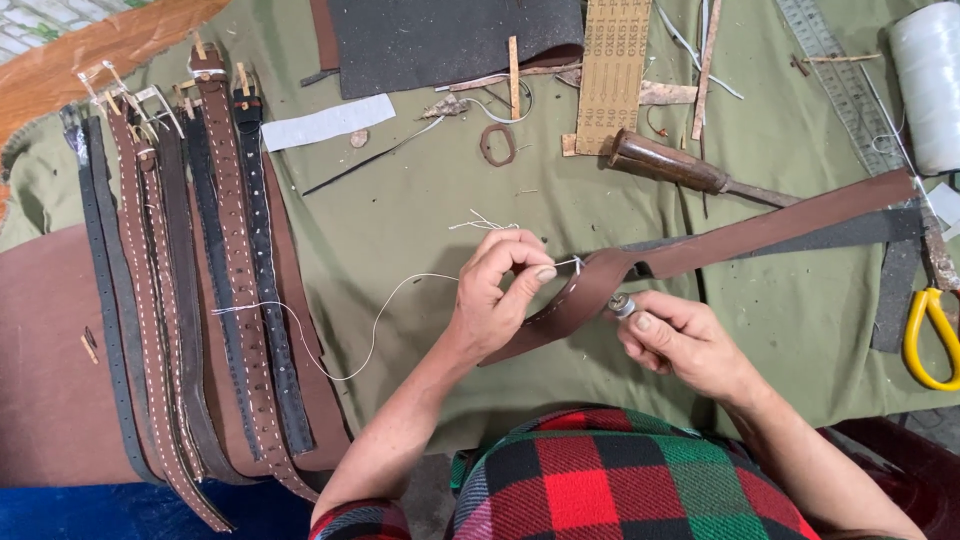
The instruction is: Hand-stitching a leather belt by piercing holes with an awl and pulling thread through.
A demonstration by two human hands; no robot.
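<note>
My left hand [497, 290] pinches a white thread [345, 340] at the edge of a long brown leather strap [720, 240]. The thread loops away to the left over the green cloth [400, 220]. Just under the strap's folded part, my right hand [675, 345] is closed on a small metal-tipped tool [622, 305] whose tip touches the leather. The strap runs up and to the right across the cloth, its near end resting between both hands.
Several finished belts [200, 300] lie side by side at the left. A wooden-handled tool [670, 162], a sandpaper strip [610, 70], a leather loop [498, 145], a metal ruler [840, 80], a white thread spool [930, 85] and yellow-handled scissors [930, 335] lie around. A dark sheet [450, 40] lies at the top.
</note>
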